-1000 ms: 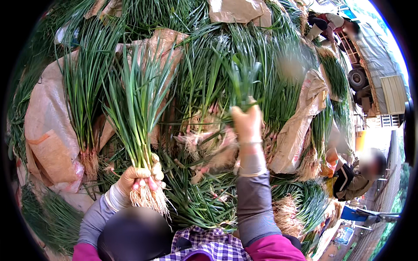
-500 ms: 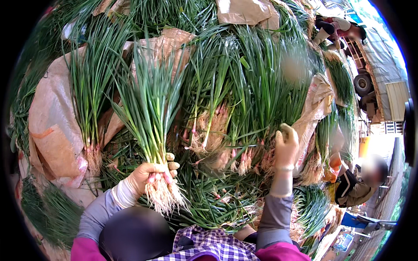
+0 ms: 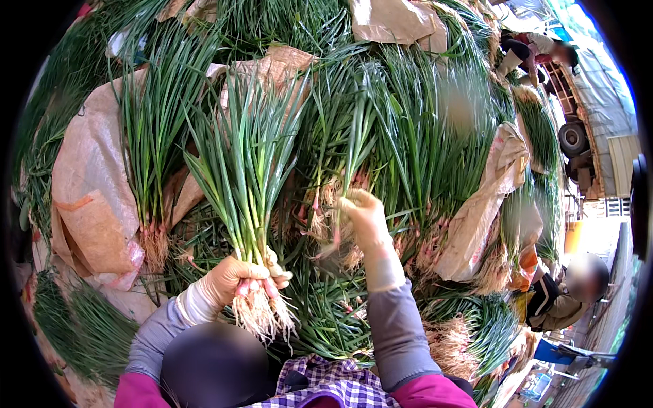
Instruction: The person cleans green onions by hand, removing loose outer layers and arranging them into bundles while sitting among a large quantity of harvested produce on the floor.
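Observation:
My left hand [image 3: 235, 280], in a pale glove, is closed around the lower stems of a bunch of green onions [image 3: 248, 170]. The bunch stands upright, its pinkish bulbs and pale roots hanging below my fingers. To the right, my gloved right hand [image 3: 367, 221] pinches a single green onion [image 3: 335, 234] near its base, in front of a large heap of green onions [image 3: 422, 129]. Its bulb end dangles beneath my fingertips, slightly blurred. Loose green leaves [image 3: 326, 319] lie below and between my hands.
Another bunch of green onions [image 3: 153, 136] rests on a tan woven sack [image 3: 98, 170] at left. A second sack [image 3: 483, 211] lies right of the heap. Rooty bunches [image 3: 456, 343] sit by my right forearm. Two people [image 3: 534, 58] work at far right, near a truck wheel [image 3: 573, 139].
My right hand has moved left and slightly down to the front of the heap, and its fingers have closed on a green onion. The bunch in my left hand has shifted only slightly.

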{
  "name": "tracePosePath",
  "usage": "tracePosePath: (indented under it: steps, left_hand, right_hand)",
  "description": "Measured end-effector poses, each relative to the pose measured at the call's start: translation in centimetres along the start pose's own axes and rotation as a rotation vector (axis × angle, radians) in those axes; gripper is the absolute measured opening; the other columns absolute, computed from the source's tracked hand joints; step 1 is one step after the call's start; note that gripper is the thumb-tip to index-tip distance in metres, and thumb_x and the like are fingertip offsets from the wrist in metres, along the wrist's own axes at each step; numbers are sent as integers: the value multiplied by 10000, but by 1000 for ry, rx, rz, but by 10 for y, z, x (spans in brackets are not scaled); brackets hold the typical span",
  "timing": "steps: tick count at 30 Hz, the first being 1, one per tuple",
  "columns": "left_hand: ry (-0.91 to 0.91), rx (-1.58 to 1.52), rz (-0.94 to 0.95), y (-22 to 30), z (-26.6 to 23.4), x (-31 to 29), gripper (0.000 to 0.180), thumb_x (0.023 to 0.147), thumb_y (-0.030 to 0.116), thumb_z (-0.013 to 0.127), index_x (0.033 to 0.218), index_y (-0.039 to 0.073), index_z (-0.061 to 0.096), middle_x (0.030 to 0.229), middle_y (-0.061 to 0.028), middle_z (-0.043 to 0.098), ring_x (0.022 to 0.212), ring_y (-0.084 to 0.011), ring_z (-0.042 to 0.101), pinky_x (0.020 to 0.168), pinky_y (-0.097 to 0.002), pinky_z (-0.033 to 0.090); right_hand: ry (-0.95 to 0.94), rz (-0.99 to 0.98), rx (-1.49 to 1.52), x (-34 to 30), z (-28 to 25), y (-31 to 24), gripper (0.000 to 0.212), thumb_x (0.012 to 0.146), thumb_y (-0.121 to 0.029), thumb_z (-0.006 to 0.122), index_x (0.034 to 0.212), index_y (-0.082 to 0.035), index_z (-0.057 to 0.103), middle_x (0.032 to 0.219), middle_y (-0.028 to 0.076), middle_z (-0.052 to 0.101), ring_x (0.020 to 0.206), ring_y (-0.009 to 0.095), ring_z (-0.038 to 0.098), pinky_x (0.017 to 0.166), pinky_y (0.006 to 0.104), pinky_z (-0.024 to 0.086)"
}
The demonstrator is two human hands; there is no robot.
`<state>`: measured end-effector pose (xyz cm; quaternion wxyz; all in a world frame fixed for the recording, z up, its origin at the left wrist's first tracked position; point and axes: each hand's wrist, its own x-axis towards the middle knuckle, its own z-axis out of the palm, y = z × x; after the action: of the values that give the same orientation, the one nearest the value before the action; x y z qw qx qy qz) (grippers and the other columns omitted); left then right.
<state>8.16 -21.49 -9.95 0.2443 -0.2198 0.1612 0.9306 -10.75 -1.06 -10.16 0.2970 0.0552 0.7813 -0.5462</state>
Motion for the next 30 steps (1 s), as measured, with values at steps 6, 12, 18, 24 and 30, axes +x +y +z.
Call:
tracePosePath:
  steps: [6, 12, 18, 24, 30]
  left_hand:
    - [-26, 330, -74, 2, 4, 16, 280, 785, 70, 567, 1028, -59, 517, 770, -233, 662, 501, -118, 596, 502, -179, 484]
    - [-7, 303, -105, -16, 4, 27, 243, 768, 67, 596, 988, -4, 519, 744, -210, 663, 398, -98, 510, 370, -168, 386]
    - [145, 521, -87, -29, 14, 29, 149, 778, 29, 597, 921, -13, 582, 706, -148, 659, 409, -96, 501, 371, -202, 397]
    - [190, 380, -106, -25, 14, 25, 149, 791, -4, 553, 938, -31, 560, 637, -112, 597, 503, -172, 599, 509, -251, 509]
    - [-55, -128, -115, -18, 0, 14, 191, 764, -5, 546, 943, 58, 572, 990, -72, 576, 896, -236, 606, 934, -553, 438]
  right_hand:
    - [-269, 43, 316, -72, 28, 11, 202, 848, -37, 637, 1032, 13, 570, 891, 98, 663, 829, 156, 631, 742, 276, 507]
    - [-367, 158, 346, -81, 44, 25, 180, 891, -89, 590, 1023, 31, 568, 835, 105, 649, 648, 151, 598, 560, 275, 482]
    - [59, -278, -669, -75, 51, 18, 247, 867, -252, 570, 791, -18, 563, 655, 183, 612, 639, 389, 608, 594, 438, 486]
    - [170, -432, -890, -74, 57, 23, 179, 861, -178, 534, 730, -56, 548, 617, 135, 618, 550, 285, 624, 537, 381, 502]
    - [-25, -297, -832, -67, 3, 27, 299, 913, -264, 505, 865, 11, 611, 731, 147, 631, 698, 269, 633, 647, 375, 496]
